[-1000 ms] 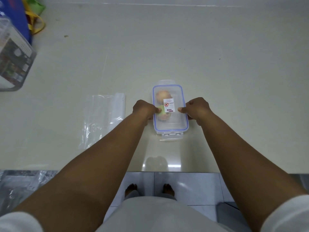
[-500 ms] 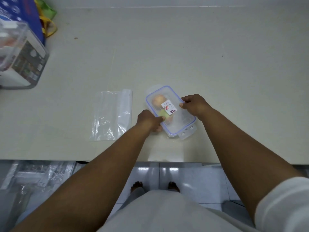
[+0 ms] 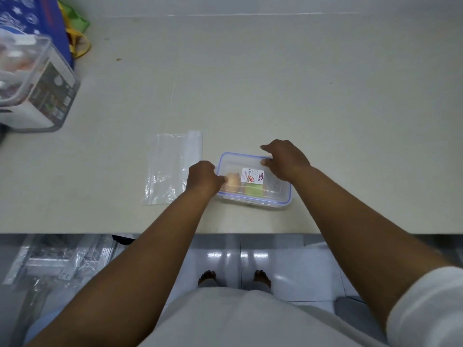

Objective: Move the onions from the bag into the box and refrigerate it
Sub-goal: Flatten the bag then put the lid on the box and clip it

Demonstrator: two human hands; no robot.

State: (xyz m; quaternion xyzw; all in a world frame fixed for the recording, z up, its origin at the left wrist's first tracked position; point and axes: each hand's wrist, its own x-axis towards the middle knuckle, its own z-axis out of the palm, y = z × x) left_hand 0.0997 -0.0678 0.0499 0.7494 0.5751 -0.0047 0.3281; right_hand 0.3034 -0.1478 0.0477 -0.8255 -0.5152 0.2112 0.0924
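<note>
A clear plastic box (image 3: 275, 196) with a blue-rimmed lid and a white sticker lies lengthwise on the beige counter near its front edge. Through the lid I see an orange-brown onion (image 3: 231, 181) and something pale green (image 3: 253, 190) beside it. My left hand (image 3: 204, 179) grips the box's left end. My right hand (image 3: 285, 160) holds its far right edge with fingers over the lid. The clear plastic bag (image 3: 170, 169) lies flat and empty just left of the box.
A large clear container (image 3: 37, 86) with a printed label stands at the counter's left, with a blue bag (image 3: 32, 18) behind it. The counter's front edge (image 3: 250, 232) runs just below the box. Plastic-wrapped items (image 3: 57, 259) lie on the floor at left.
The box has been turned from pointing away from me to lying sideways, and it sits closer to the counter's front edge. Both hands stayed on it while it turned.
</note>
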